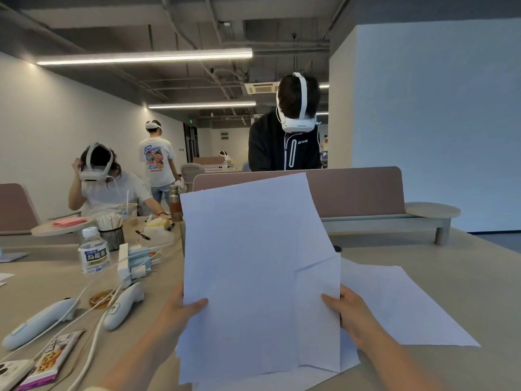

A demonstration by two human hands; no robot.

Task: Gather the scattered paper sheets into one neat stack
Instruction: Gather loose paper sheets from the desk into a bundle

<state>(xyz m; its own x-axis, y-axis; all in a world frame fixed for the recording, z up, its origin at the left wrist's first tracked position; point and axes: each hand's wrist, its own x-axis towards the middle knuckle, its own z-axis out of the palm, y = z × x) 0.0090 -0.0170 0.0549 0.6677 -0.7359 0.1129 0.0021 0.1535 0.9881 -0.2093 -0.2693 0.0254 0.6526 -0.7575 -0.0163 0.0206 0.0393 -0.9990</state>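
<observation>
Above the table [465, 258], both hands — left hand [180, 309], right hand [352, 314] — pinch the upright paper sheets [253, 263].

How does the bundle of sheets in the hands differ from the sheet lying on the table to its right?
The held bundle is raised and tilted up; the loose sheet lies flat on the table. The held bundle is several sheets with uneven edges; the loose sheet looks single. The left hand and right hand grip the held bundle; neither holds the loose sheet. Both are plain white paper.
</observation>
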